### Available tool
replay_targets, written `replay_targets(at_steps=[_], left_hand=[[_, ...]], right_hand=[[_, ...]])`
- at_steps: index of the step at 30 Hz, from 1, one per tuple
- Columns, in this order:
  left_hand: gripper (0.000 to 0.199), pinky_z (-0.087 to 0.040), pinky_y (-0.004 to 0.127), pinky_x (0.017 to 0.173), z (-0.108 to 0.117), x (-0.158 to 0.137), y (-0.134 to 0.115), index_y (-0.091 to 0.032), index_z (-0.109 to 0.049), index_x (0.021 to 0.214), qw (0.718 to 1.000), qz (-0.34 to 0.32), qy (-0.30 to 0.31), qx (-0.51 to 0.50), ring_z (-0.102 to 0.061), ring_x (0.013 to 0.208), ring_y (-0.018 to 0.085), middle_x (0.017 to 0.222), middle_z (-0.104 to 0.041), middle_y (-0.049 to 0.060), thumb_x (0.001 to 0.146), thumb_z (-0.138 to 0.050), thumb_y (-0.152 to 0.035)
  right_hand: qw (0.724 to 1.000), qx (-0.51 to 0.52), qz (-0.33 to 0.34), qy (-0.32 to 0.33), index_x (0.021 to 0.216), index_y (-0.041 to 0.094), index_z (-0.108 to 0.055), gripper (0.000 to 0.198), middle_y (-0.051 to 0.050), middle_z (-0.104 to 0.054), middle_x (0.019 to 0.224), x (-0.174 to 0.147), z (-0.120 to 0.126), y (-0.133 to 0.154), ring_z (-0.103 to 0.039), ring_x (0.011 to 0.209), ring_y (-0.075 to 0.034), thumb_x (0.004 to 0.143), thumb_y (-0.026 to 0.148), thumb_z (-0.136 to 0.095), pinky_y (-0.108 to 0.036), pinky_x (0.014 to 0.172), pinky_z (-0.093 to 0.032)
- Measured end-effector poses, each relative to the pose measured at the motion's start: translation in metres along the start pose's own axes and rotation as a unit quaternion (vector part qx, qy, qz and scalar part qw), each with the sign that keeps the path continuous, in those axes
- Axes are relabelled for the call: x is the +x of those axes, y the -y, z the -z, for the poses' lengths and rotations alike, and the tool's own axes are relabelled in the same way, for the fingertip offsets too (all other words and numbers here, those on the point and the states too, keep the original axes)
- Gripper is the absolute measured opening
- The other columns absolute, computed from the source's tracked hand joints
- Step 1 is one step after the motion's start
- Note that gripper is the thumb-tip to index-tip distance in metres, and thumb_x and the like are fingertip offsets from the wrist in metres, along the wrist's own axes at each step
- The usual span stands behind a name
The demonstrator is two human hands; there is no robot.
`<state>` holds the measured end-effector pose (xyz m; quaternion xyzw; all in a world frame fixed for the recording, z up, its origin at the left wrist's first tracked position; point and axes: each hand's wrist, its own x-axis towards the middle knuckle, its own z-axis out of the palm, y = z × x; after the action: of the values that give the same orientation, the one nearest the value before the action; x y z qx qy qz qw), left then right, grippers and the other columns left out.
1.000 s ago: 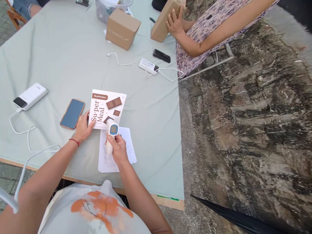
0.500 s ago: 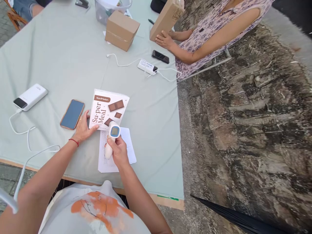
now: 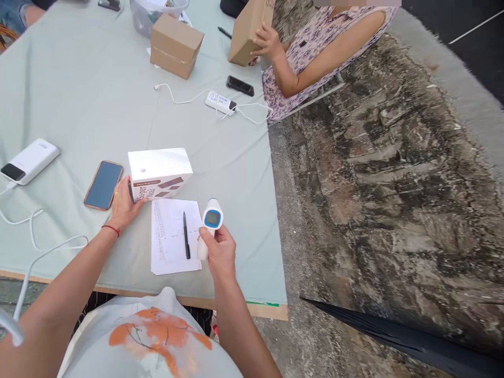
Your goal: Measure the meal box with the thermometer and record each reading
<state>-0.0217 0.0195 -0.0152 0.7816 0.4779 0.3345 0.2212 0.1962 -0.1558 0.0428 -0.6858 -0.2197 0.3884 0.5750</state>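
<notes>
hands [image 3: 125,207] on box [image 3: 161,169] and thermometer [image 3: 211,221]

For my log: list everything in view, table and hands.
NutriMotion carton: 1, white, middle
Infrared thermometer: 1, white, beside papers
Papers: one stack, white, near edge
Pens: 2, black, on papers, far side
Smartphone: 1, brown-cased, beside carton
Power banks: 2, white, left, far middle
Cables: uncounted, white, left, middle
Handheld device: 1, black, far middle
Cardboard boxes: 2, brown, far side
Tub: 1, translucent, far edge
Cropped items: 2+, dark, far edge
Tablecloth: 1, pale green, beneath
Co-worker's hands: 2, bare, upper right
Left hand: 1, bare, touching carton
Right hand: 1, bare, holding thermometer
</notes>
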Motion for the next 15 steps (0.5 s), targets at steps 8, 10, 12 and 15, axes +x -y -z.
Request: replay_targets(at_steps=[8,10,12,15], left_hand=[[0.024,-0.050,0.040,0.083,0.008,-0.031,-0.008,-0.020,-0.045,0.098,0.997,0.068,-0.041,0.020,-0.054,0.092,0.022,0.097,-0.051,0.006,0.086,-0.060,-0.034],[0.020,-0.050,0.041,0.085,0.013,-0.053,-0.021,-0.019,-0.048,0.099,0.999,0.015,0.024,0.037,-0.054,0.096,0.024,0.101,-0.053,0.008,0.090,-0.056,-0.036],[0.039,-0.048,0.047,0.095,0.016,-0.076,-0.038,-0.016,-0.050,0.114,0.992,-0.059,0.092,0.061,-0.053,0.111,0.029,0.118,-0.053,0.015,0.091,-0.058,-0.047],[0.088,-0.038,0.059,0.106,0.015,-0.108,-0.062,-0.009,-0.044,0.136,0.969,-0.132,0.169,0.119,-0.040,0.131,0.042,0.138,-0.042,0.026,0.077,-0.067,-0.070]], right_hand=[[0.926,-0.358,0.027,-0.119,0.115,0.021,-0.064,0.061,-0.007,-0.063,0.107,0.044,0.053,-0.057,-0.058,0.089,-0.023,0.064,0.054,-0.067,-0.038,0.083,-0.047],[0.908,-0.400,0.051,-0.117,0.116,0.022,-0.063,0.057,-0.008,-0.062,0.107,0.044,0.061,-0.064,-0.058,0.092,-0.025,0.069,0.054,-0.064,-0.040,0.083,-0.047],[0.888,-0.421,0.121,-0.136,0.115,0.019,-0.063,0.053,-0.013,-0.060,0.113,0.040,0.063,-0.065,-0.057,0.101,-0.029,0.075,0.053,-0.061,-0.045,0.088,-0.047],[0.862,-0.402,0.274,-0.139,0.112,0.017,-0.064,0.038,-0.016,-0.060,0.114,0.028,0.052,-0.061,-0.057,0.108,-0.029,0.087,0.044,-0.054,-0.047,0.094,-0.046]])
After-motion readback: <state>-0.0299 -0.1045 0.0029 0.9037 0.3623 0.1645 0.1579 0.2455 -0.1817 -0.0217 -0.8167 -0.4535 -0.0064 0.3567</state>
